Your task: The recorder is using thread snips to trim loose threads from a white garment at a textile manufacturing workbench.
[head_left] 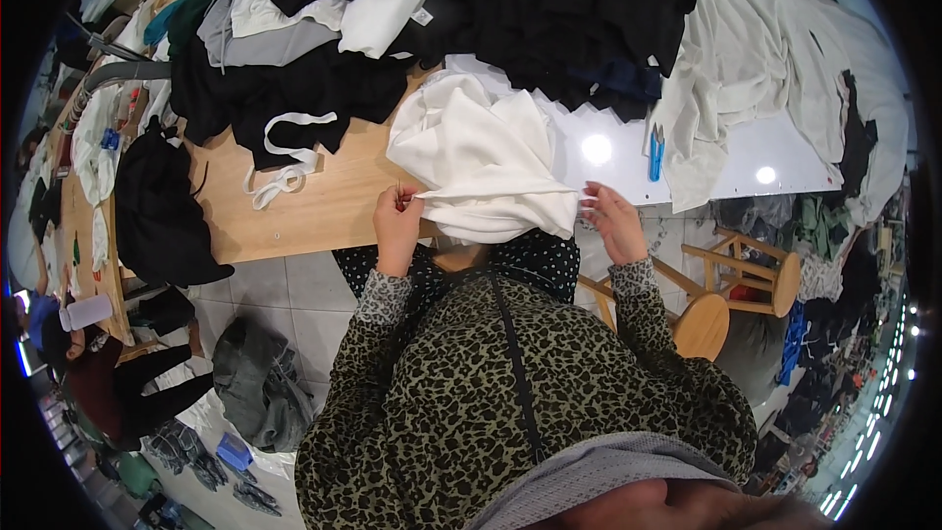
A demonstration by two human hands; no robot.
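Observation:
A bunched white cloth (481,152) lies at the table's front edge and hangs a little over it, above my lap. At its left side my left hand (397,226) pinches the edge between thumb and fingers. On the opposite side, my right hand (615,224) has its fingertips on the cloth's right end in a loose pinch, the other fingers somewhat spread. Between both hands the edge runs in a nearly straight fold. The cloth's underside is hidden.
Blue-handled thread snips (655,154) lie to the right on a white board (599,137). A white strip (291,162) curls on the wooden table (265,226). Black garments (579,10) pile up behind, white fabric (756,79) at right. Wooden stools (702,324) stand right; another person (108,383) is at left.

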